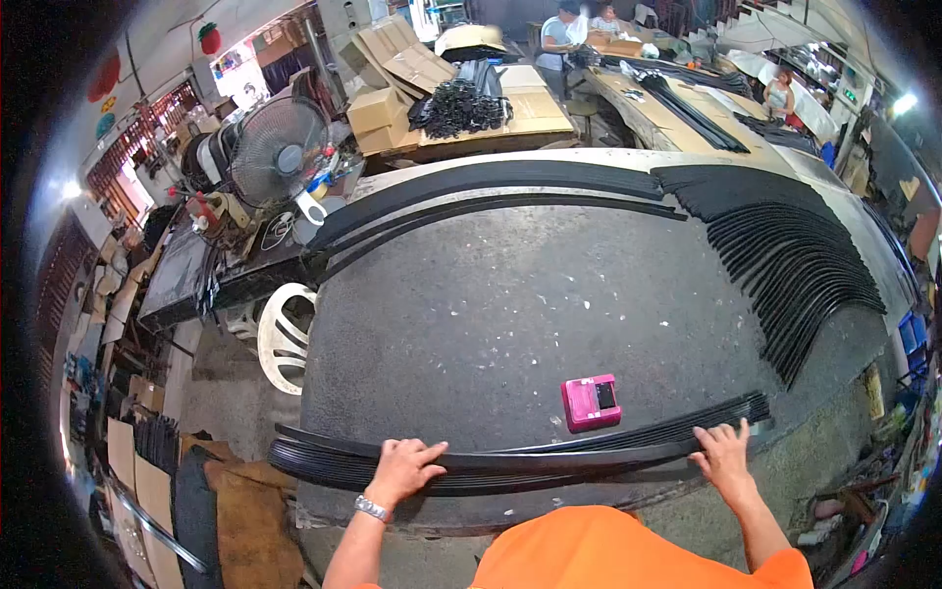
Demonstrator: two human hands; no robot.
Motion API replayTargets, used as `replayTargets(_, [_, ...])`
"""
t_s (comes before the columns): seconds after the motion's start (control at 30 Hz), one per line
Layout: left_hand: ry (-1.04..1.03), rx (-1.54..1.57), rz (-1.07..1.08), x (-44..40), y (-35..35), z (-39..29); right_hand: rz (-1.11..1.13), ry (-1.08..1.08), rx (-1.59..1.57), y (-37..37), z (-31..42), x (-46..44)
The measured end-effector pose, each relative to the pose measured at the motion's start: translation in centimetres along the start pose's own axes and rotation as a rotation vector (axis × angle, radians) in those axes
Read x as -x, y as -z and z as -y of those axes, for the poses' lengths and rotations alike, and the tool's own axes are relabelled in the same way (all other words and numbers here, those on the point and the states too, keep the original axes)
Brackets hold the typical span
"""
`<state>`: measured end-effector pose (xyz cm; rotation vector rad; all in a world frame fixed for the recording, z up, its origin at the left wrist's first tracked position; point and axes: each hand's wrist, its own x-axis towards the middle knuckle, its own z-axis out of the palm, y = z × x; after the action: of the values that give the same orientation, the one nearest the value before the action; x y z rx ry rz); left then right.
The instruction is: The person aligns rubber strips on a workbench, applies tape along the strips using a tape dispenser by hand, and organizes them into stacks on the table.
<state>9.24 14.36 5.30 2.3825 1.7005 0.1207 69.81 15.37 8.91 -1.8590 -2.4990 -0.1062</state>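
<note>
A bundle of long black strips (pixel 549 463) lies along the near edge of the dark table. My left hand (pixel 404 469), with a metal watch at the wrist, rests on the left part of the bundle, thumb and index finger apart. On the bundle's right part is my right hand (pixel 723 456), its fingers spread and touching the top strip. Just beyond the bundle sits a pink box (pixel 592 402) with a black part in it.
Fanned black strips (pixel 785 245) lie at the table's right, with more long strips (pixel 491 179) along its far edge. A white chair (pixel 285 339) and a fan (pixel 280 152) stand left. Several people (pixel 556 44) are at the far tables.
</note>
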Motion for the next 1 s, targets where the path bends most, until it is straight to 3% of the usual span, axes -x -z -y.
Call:
replayTargets(0.1, [0.143,-0.065,0.006,1.9,-0.4,3.6,0.009,0.104,-0.049,-0.6,3.2,-1.1])
replayTargets(0.17, [0.321,-0.102,0.057,2.0,1.4,2.9,0.000,0.164,-0.112,-1.8,4.7,-1.3])
replayTargets(0.23, [0.363,-0.050,-0.038,1.3,1.8,1.6,0.046,0.185,-0.154,-2.1,6.2,-1.6])
replayTargets(0.53, [-0.035,0.298,-0.116,-6.5,-1.6,-9.8,-0.028,0.320,-0.385,-2.1,12.8,-4.7])
replayTargets(0.83, [-0.060,0.511,-0.011,-12.8,-4.4,-13.9,-0.078,0.226,-0.401,-4.5,13.3,-3.2])
replayTargets(1.0, [-0.052,0.455,0.038,-15.3,-5.7,-15.7,-0.089,0.148,-0.450,-5.1,13.0,-2.2])
